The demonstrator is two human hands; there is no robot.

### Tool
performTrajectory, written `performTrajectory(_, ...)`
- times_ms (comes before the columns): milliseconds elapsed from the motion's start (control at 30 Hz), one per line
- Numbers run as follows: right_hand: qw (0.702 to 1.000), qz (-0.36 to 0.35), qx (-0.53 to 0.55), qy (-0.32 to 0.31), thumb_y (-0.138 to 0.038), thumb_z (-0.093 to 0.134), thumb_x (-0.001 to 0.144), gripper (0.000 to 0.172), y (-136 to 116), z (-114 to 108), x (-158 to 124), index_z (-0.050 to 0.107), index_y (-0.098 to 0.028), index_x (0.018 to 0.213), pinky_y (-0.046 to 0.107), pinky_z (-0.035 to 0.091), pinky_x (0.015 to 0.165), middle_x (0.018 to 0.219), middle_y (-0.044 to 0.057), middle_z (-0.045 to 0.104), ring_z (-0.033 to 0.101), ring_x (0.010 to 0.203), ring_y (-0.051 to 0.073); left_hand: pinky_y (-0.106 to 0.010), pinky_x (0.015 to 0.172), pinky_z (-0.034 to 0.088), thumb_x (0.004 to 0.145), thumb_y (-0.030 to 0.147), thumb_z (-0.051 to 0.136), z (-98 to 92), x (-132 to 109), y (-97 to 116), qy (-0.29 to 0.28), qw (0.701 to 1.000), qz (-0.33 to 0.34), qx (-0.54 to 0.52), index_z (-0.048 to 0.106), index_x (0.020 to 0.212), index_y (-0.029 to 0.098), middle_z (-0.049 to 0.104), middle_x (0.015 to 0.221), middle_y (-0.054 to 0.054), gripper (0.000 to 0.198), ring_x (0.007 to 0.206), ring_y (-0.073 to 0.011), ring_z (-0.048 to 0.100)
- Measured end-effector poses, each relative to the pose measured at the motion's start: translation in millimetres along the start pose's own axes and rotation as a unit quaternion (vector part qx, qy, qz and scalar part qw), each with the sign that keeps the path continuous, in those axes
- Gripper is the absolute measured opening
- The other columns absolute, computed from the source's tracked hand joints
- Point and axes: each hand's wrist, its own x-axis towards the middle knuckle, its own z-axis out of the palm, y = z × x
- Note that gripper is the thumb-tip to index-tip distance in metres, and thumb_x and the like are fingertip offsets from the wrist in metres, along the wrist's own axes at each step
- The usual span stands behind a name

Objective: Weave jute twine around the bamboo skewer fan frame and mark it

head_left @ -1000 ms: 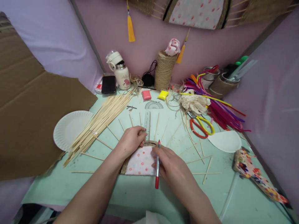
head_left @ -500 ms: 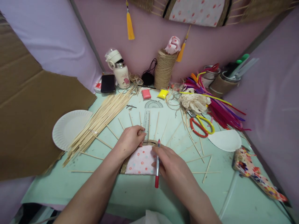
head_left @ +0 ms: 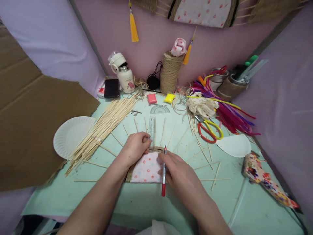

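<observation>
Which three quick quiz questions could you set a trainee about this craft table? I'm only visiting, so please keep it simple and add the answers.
1. Multiple choice: what does the person's right hand hold?
A) a spool of twine
B) a pen
C) a white bottle

2. True or false: the scissors have one red handle and one yellow handle.

3. Fill in the blank: beyond the far end of the ruler, on the near side of the pink packet and the yellow packet, lies a clear, half-round ____.

Key:
1. B
2. True
3. protractor
</observation>
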Motion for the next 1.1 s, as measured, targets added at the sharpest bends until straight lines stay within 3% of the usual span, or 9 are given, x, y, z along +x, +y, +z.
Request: performTrajectory(1100, 1.000, 0.005, 0.009, -0.008, -0.007, 0.044, 0.083, 0.026, -3.3, -5.0, 2.8, 0.057, -0.018, 0.103, 0.030, 0.043, 0.084, 0.108, 0.009, 0.063, 0.053, 0.107, 0.022, -0.025, 0.059, 0.047, 0.079, 0.035, 0.050, 0.5, 4.5, -3.9, -0.024, 0.999, -0.010, -0.043, 0.060, 0.085, 0.019, 0.062, 0.056, 0.004, 0.020, 0.047, -0.0132, 0.059)
